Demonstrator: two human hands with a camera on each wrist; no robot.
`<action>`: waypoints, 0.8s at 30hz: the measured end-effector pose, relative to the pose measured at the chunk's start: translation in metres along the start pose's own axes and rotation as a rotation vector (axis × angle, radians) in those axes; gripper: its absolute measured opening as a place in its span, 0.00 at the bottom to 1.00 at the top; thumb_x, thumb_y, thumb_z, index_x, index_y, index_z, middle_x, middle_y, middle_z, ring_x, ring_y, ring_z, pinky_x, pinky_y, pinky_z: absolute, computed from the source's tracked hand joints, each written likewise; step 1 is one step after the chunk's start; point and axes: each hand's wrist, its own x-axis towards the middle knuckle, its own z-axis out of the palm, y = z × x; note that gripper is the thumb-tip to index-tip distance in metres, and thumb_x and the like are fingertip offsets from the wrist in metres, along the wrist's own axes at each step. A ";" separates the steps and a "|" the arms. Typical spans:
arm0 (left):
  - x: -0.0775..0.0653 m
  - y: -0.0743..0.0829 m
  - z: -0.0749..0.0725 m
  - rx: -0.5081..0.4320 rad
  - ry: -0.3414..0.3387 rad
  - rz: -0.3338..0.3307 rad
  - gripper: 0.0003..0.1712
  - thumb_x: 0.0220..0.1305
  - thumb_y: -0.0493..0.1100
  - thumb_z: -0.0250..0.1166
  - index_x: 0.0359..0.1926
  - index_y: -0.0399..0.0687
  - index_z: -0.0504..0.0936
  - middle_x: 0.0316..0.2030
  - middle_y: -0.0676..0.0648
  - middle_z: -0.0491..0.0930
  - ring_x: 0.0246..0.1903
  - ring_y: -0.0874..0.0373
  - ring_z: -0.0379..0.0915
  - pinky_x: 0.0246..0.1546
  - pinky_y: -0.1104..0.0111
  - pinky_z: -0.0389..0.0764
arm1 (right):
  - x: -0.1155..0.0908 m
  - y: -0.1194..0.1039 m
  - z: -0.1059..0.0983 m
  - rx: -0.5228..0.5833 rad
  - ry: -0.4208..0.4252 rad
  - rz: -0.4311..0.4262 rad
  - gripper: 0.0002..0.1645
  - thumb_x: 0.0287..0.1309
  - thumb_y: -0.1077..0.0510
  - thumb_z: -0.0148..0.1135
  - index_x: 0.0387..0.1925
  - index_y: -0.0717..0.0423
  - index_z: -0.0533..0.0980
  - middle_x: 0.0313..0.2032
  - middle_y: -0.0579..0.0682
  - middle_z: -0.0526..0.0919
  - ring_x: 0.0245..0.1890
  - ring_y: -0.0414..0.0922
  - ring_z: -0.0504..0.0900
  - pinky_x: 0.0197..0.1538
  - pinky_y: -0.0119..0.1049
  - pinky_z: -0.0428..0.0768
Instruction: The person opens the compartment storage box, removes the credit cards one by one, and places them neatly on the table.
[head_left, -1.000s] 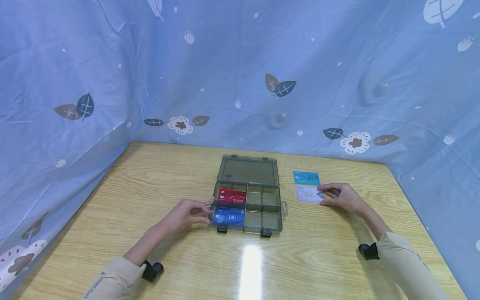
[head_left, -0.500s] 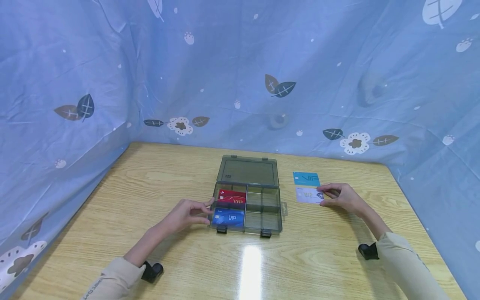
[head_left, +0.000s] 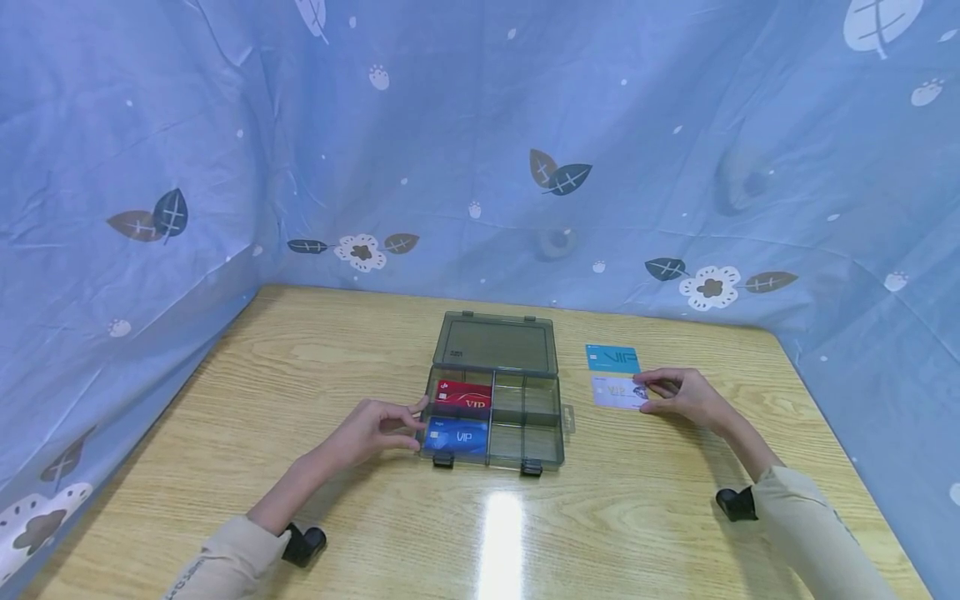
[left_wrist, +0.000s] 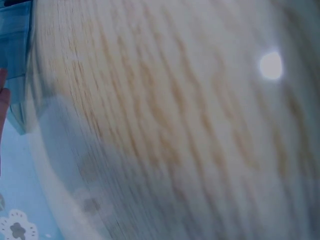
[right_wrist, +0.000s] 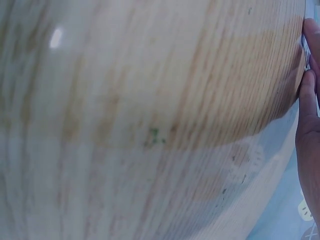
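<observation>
In the head view a smoky see-through divided plastic box (head_left: 526, 422) lies on the table with its lid (head_left: 496, 343) folded back. A red VIP card (head_left: 463, 394) sits in its rear left compartment and a blue VIP card (head_left: 456, 435) in the front left one. My left hand (head_left: 367, 433) touches the box's left wall with its fingertips, fingers spread along it. To the right of the box, my right hand (head_left: 690, 398) pinches the right end of a pale lilac VIP card (head_left: 617, 391), which is flat on the table. Fingertips cover part of that end.
A teal VIP card (head_left: 611, 358) lies just behind the lilac card. Two black latches (head_left: 532, 467) stick out at the box's front edge. Blue patterned cloth (head_left: 480, 167) hangs behind and along both sides of the wooden table (head_left: 360, 342).
</observation>
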 end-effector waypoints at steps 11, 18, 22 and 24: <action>0.001 0.000 0.000 -0.002 -0.002 -0.008 0.09 0.53 0.38 0.71 0.37 0.40 0.85 0.60 0.34 0.71 0.57 0.45 0.72 0.53 0.64 0.78 | -0.008 -0.004 -0.006 -0.037 0.060 -0.004 0.32 0.52 0.58 0.72 0.58 0.66 0.73 0.55 0.65 0.77 0.52 0.39 0.79 0.45 0.25 0.81; 0.000 0.000 0.000 0.012 0.005 -0.003 0.09 0.53 0.38 0.71 0.37 0.41 0.85 0.59 0.34 0.71 0.58 0.44 0.70 0.53 0.65 0.78 | -0.020 -0.009 -0.010 0.050 0.116 -0.101 0.28 0.60 0.61 0.65 0.58 0.70 0.70 0.51 0.56 0.82 0.45 0.33 0.81 0.44 0.25 0.81; 0.000 -0.001 0.000 0.022 0.003 -0.003 0.09 0.53 0.39 0.71 0.37 0.41 0.85 0.59 0.35 0.71 0.58 0.44 0.71 0.53 0.65 0.78 | -0.027 -0.012 -0.005 0.122 0.124 -0.124 0.28 0.60 0.64 0.64 0.59 0.72 0.69 0.50 0.42 0.83 0.45 0.33 0.82 0.44 0.27 0.83; 0.000 -0.001 0.000 0.027 0.002 -0.004 0.09 0.53 0.39 0.71 0.37 0.41 0.85 0.59 0.35 0.71 0.58 0.44 0.71 0.53 0.65 0.78 | -0.029 -0.014 -0.001 0.139 0.125 -0.114 0.29 0.60 0.63 0.64 0.60 0.72 0.68 0.50 0.40 0.83 0.46 0.33 0.81 0.45 0.28 0.83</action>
